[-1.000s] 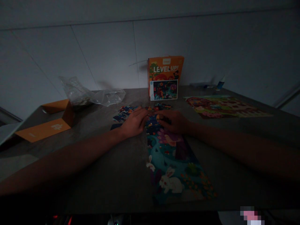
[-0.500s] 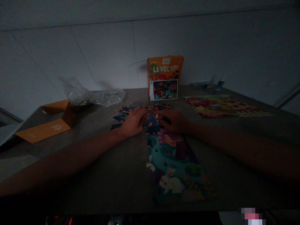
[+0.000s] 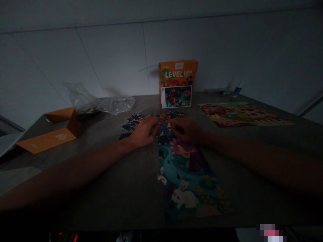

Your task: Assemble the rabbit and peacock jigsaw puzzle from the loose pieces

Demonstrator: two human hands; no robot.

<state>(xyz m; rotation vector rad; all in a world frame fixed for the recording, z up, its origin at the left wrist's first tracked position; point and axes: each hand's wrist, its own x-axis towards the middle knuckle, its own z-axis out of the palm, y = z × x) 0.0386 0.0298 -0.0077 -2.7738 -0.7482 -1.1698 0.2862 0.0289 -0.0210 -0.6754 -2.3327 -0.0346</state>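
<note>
A partly joined jigsaw puzzle (image 3: 184,198) with white rabbits and a purple peacock lies lengthwise in front of me. At its far end, my left hand (image 3: 145,131) has its fingers bent together, with what looks like the pale edge of a puzzle piece (image 3: 159,123) at the tips. Across from it, my right hand (image 3: 186,130) is curled, thumb and fingertips low over the puzzle's far right edge; what they pinch is hidden. Loose puzzle pieces (image 3: 128,126) lie beyond and left of my left hand, and more loose pieces (image 3: 176,114) lie behind both hands.
An orange "LEVEL UP!" box (image 3: 178,72) stands against the wall, a picture card (image 3: 178,96) leaning on it. On the left are an open orange box (image 3: 47,139) and clear plastic bags (image 3: 117,104). A farm-scene puzzle (image 3: 244,115) and a small blue bottle (image 3: 237,91) are at right.
My left fingertips have shifted slightly at the puzzle's far end, and the right fingers have moved a little. The puzzle, boxes and bags stay where they were.
</note>
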